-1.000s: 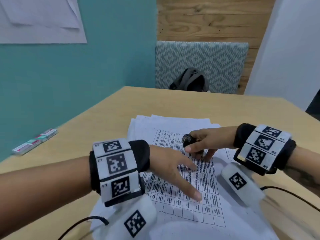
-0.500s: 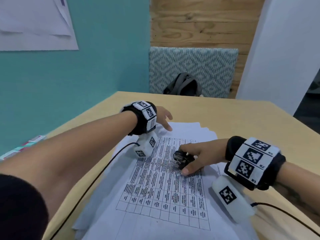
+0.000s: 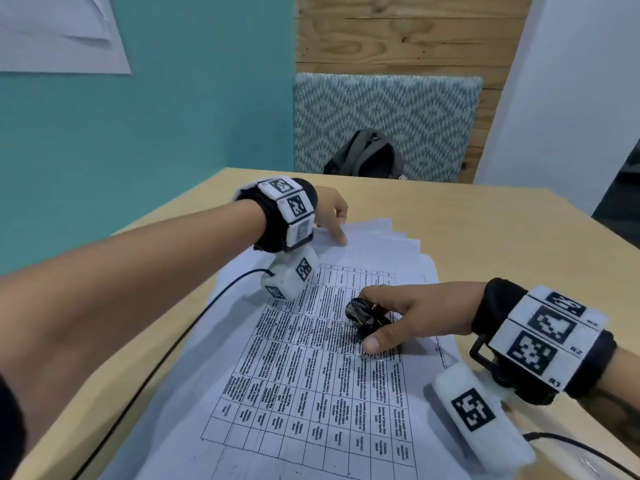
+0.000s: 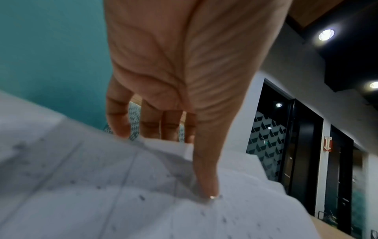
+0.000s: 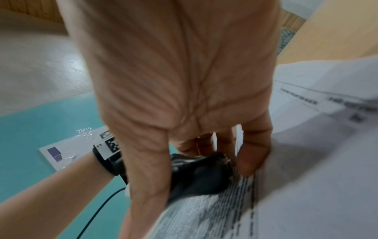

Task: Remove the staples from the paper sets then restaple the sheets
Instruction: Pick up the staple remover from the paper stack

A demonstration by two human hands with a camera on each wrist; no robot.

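A fanned stack of white paper sheets (image 3: 377, 247) lies on the wooden table, with a printed table page (image 3: 311, 393) on top. My left hand (image 3: 337, 225) reaches to the stack's far left corner. Its thumb tip (image 4: 210, 192) presses on the top paper (image 4: 102, 194), and its fingers (image 4: 120, 122) hang behind the far edge, pinching that corner. My right hand (image 3: 377, 320) rests on the middle of the printed page and grips a small black staple remover (image 3: 365, 318), which shows between thumb and fingers in the right wrist view (image 5: 200, 174).
Bare table (image 3: 485, 237) extends to the right and beyond the papers. A dark backpack (image 3: 367, 155) sits on a patterned chair (image 3: 381, 109) past the far edge. A teal wall (image 3: 138, 133) runs along the left. Black cables (image 3: 166, 348) trail from both wrists.
My left hand has moved from the middle of the printed page out to the stack's far left corner. The right hand has stayed on the page with the staple remover.
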